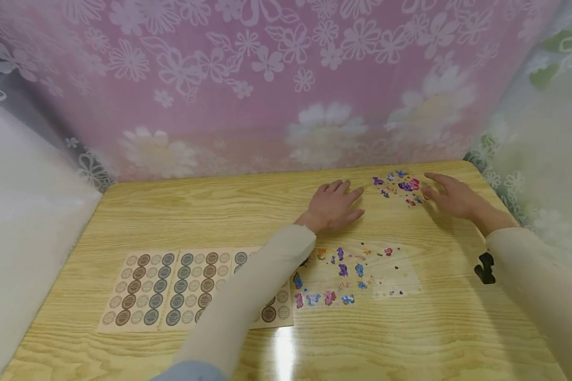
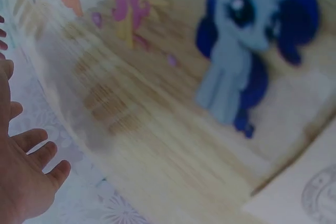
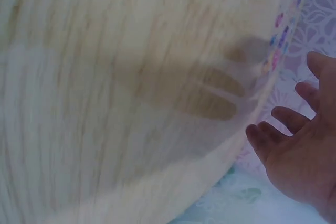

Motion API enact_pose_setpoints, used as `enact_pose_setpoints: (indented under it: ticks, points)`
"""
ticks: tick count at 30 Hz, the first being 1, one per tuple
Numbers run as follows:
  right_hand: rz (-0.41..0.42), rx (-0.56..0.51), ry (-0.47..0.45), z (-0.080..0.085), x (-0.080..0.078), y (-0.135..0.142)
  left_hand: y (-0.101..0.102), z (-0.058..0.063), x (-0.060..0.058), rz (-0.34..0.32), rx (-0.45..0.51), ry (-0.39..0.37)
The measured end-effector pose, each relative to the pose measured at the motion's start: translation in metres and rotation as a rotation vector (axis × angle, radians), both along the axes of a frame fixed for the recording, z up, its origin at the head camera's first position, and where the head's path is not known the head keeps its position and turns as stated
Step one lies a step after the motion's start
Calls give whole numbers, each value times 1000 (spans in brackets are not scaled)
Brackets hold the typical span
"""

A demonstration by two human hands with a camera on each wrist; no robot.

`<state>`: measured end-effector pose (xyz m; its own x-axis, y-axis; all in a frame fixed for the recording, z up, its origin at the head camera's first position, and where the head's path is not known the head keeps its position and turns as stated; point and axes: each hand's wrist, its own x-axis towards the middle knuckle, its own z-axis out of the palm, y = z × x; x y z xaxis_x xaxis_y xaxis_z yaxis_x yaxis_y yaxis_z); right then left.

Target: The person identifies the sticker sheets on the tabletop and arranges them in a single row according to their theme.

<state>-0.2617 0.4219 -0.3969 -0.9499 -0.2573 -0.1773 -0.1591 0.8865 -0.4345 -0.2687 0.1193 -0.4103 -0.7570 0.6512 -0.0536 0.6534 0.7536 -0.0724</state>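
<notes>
My left hand (image 1: pixel 332 207) is over the middle of the wooden table with its fingers spread, holding nothing. In the left wrist view its fingers (image 2: pixel 37 150) look relaxed and apart. Below it in the head view lies a clear sticker sheet (image 1: pixel 400 280) with colourful cartoon ponies; a pony with dark blue hair (image 2: pixel 228 51) shows large in the left wrist view. My right hand (image 1: pixel 453 197) is at the far right beside a group of small pony stickers (image 1: pixel 406 186). Its fingers are loosely extended, and nothing shows between them in the right wrist view.
Beige sheets with rows of round printed labels (image 1: pixel 169 288) lie at the left, partly behind my left sleeve. A small black object (image 1: pixel 485 268) sits by my right forearm. A pink flowered curtain (image 1: pixel 248 106) hangs behind the wooden table (image 1: pixel 195 211).
</notes>
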Motion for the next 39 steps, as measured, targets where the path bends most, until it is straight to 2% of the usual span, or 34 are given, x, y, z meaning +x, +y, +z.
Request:
enact_pose_setpoints:
  ticks: [6,12,17,24,27,31,36,39]
  points:
    - [18,158,36,-14,-4,-4,-1,-5,-4,19,-19,-23]
    - [34,197,78,-18,3,-18,-6,-3,-5,31,-32,-27]
    - [68,227,153,-19,15,-44,-12,1,-3,42,-30,-39]
    - [85,280,241,-15,42,-91,-24,-4,-1,69,-5,-52]
    - [51,256,225,-11,45,-100,-28,-6,-1,101,6,-57]
    - [11,184,147,-6,33,-98,-30,-8,-1,153,80,-87]
    - [22,-27,45,-2,8,-91,-26,-6,-1,236,306,-173]
    - [29,-101,7,-2,-5,-89,-21,-3,0,270,420,-227]
